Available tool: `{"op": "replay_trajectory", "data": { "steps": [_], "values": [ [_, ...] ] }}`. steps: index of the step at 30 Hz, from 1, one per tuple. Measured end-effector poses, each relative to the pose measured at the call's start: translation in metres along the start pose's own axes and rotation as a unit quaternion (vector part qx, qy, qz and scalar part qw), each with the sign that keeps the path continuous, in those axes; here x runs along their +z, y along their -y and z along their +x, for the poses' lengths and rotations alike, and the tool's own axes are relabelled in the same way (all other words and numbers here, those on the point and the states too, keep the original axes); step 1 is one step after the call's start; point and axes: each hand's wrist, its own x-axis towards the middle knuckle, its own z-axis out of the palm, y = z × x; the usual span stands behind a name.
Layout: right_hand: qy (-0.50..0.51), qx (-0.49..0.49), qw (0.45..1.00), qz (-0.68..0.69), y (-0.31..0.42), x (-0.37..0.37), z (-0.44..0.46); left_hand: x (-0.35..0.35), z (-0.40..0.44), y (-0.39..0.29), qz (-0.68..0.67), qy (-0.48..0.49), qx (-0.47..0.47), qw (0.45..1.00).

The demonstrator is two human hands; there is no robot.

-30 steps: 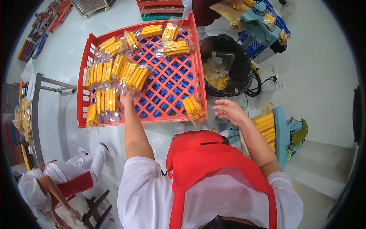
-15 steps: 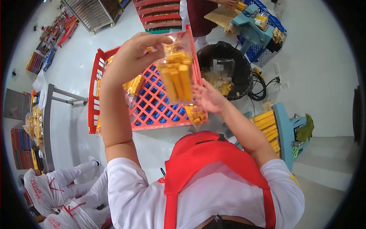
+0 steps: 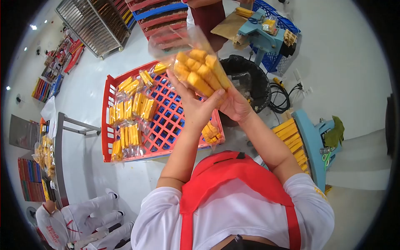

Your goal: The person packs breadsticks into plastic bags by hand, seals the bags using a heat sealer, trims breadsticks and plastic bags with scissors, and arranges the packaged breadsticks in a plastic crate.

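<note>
Yellow bagged sticks (image 3: 206,73) | hands (image 3: 196,109) holding | co-worker's shirt (image 3: 43,217): red lettering (image 3: 53,236), blurred

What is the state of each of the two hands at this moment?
Left hand: holding the bag of yellow sticks, thumb at its lower end.
Right hand: holding the same bag at its lower end.

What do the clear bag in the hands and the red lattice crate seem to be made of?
Clear bag: probably thin, glossy plastic film; yellow sticks show through it. Red lattice crate: likely rigid moulded plastic, smooth, judging by its uniform colour and regular openings.
</note>
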Motion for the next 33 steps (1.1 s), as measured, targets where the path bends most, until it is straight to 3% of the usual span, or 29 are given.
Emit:
{"op": "replay_trajectory", "data": {
  "steps": [4,10,12,13,14,16,17,18,19,21,23,24,25,27,28,30,31,32,33],
  "values": [
    [0.007,-0.02,0.999,-0.028,0.006,0.001,-0.007,-0.008,-0.005,0.014,0.157,0.024,0.081,0.984],
    [0.026,-0.015,0.999,-0.032,0.01,-0.001,-0.013,-0.003,-0.007,0.01,0.192,0.03,0.106,0.975],
    [0.037,-0.01,0.999,-0.037,0.009,-0.005,-0.015,0.002,-0.002,-0.009,-0.017,0.055,0.005,0.998],
    [-0.02,0.014,0.997,-0.074,0.007,-0.014,-0.019,-0.004,0.001,-0.009,-0.016,0.053,0.008,0.998],
    [-0.078,0.037,0.99,-0.111,0.008,-0.019,-0.023,-0.014,0.004,-0.005,-0.072,0.091,-0.044,0.992],
    [-0.057,0.038,0.983,-0.172,0.014,-0.013,-0.029,-0.03,0.009,0.01,-0.21,0.156,-0.113,0.959],
    [-0.039,0.037,0.971,-0.232,0.018,-0.008,-0.031,-0.034,0.007,0.013,-0.21,0.154,-0.113,0.959],
    [-0.039,0.039,0.971,-0.231,0.022,-0.005,-0.031,-0.038,0.005,0.015,-0.263,0.147,-0.178,0.937],
    [-0.064,-0.02,0.948,-0.312,0.029,-0.001,-0.027,-0.041,0.004,0.015,-0.314,0.14,-0.241,0.907],
    [-0.107,-0.124,0.903,-0.398,0.051,0.017,-0.021,-0.047,0.003,0.018,-0.3,0.151,-0.243,0.91],
    [-0.122,-0.191,0.87,-0.438,0.077,0.027,-0.012,-0.057,0.001,0.026,-0.351,0.26,-0.361,0.824],
    [-0.12,-0.196,0.859,-0.457,0.091,0.037,-0.009,-0.054,-0.003,0.024,-0.364,0.274,-0.363,0.813],
    [-0.103,-0.189,0.838,-0.502,0.104,0.04,-0.006,-0.054,-0.006,0.028,-0.37,0.268,-0.37,0.809],
    [-0.071,0.029,0.804,-0.59,0.129,0.047,-0.009,-0.056,-0.008,0.035,-0.372,0.307,-0.436,0.759],
    [-0.072,0.031,0.805,-0.589,0.133,0.045,-0.014,-0.055,-0.008,0.036,-0.349,0.314,-0.437,0.767],
    [0.041,0.136,0.767,-0.626,0.142,0.042,-0.017,-0.06,-0.011,0.045,-0.385,0.278,-0.47,0.744],
    [0.042,0.136,0.765,-0.628,0.142,0.041,-0.017,-0.061,-0.011,0.048,-0.419,0.242,-0.501,0.718],
    [-0.01,0.091,0.788,-0.608,0.139,0.04,-0.021,-0.058,-0.008,0.05,-0.487,0.229,-0.475,0.696],
    [-0.061,0.046,0.806,-0.586,0.137,0.042,-0.025,-0.055,-0.006,0.049,-0.52,0.176,-0.431,0.716]
  ]
}}
